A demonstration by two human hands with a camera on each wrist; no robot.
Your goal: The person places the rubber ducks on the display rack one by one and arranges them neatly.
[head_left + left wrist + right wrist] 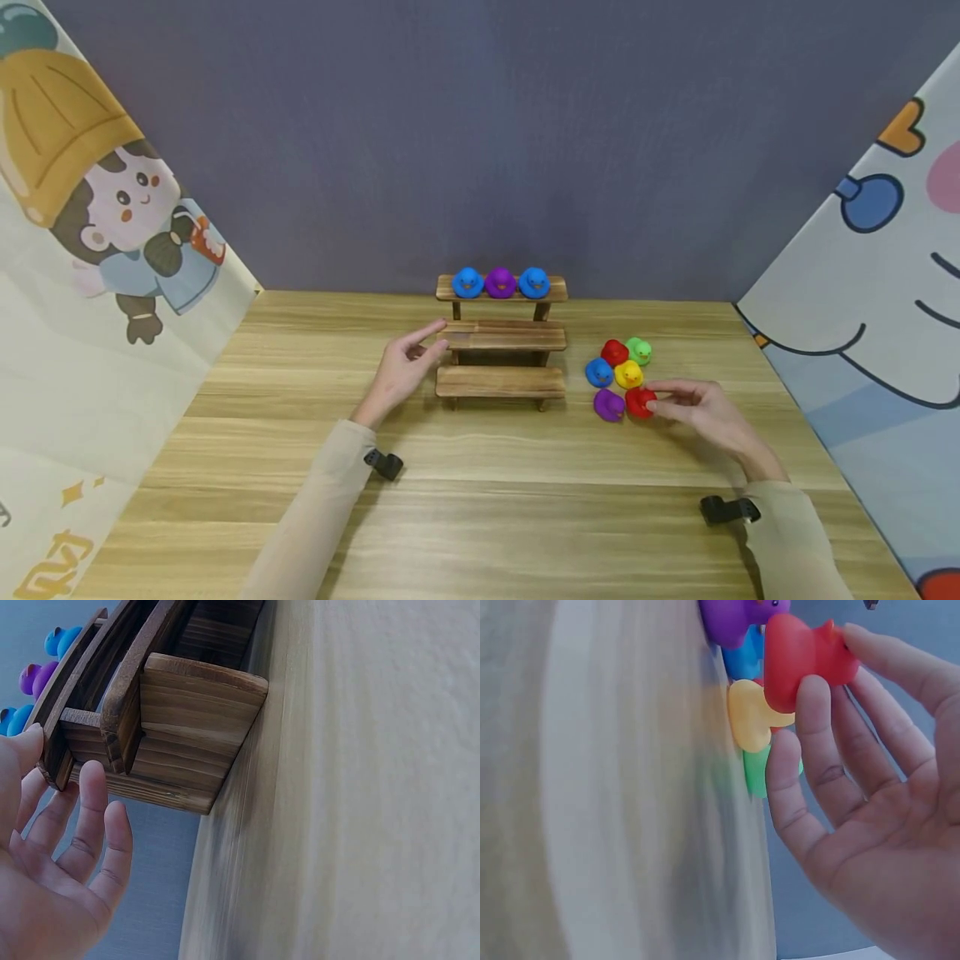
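Note:
My right hand (701, 410) pinches a red rubber duck (802, 664) between thumb and fingers, and it looks raised a little off the table in the right wrist view. Close to it are a purple duck (609, 406), a yellow duck (628, 374), a blue duck (599, 372), another red duck (614, 352) and a green duck (639, 351). My left hand (405, 364) holds the left end of a three-tier wooden stand (501, 382) with thumb and fingertips, at the middle step. On its top step sit a blue duck (468, 283), a purple duck (501, 284) and a blue duck (534, 283).
The wood-grain table (480, 517) runs back to a dark grey-blue wall (480, 150). Printed cloth panels stand along the left (67, 350) and right (877, 283) sides. Each wrist wears a small black camera.

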